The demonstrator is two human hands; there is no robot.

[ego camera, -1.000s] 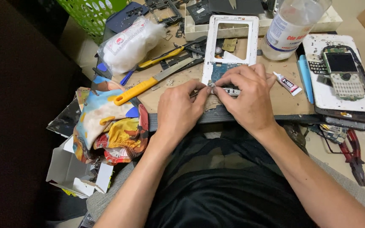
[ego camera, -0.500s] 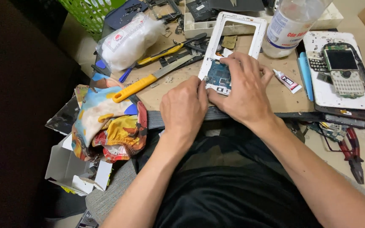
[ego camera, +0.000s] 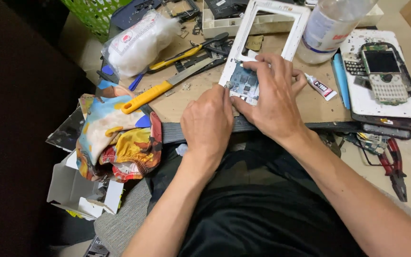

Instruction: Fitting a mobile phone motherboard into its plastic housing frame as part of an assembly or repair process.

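Since half a second ago both hands sit slightly lower on the white frame [ego camera: 272, 28]; frame and board have barely shifted.

Largest first: cardboard-covered worktop [ego camera: 191, 102], cluttered. Then the colourful cloth [ego camera: 115, 138] hanging off its left edge, one clear plastic bottle [ego camera: 331, 28], one bag of white wadding [ego camera: 139, 43].

White frame: one, an open rectangle lying flat at mid-worktop. We judge it light, stiff along the rails but thin, so it will likely flex or snap if twisted. Hold by the long side rails, not the corners.

Blue circuit board [ego camera: 243, 84]: one, seated in the frame's lower end, partly under our fingers. Light, rigid, fragile; take it by the edges, stay off the components.

Right hand [ego camera: 274, 97] lies palm-down over the board, fingers spread and pressing on frame and board. Left hand [ego camera: 209, 124] is loosely curled, thumb and forefinger pinching at the frame's lower left corner. We cannot tell if a small tool is in that pinch.

Smaller items: one keypad phone [ego camera: 386, 71] on a white tray, one yellow-handled knife [ego camera: 162, 90], one pair of red-handled pliers [ego camera: 396, 166] off to the right, one small glue tube [ego camera: 320, 87] just beside our right hand.
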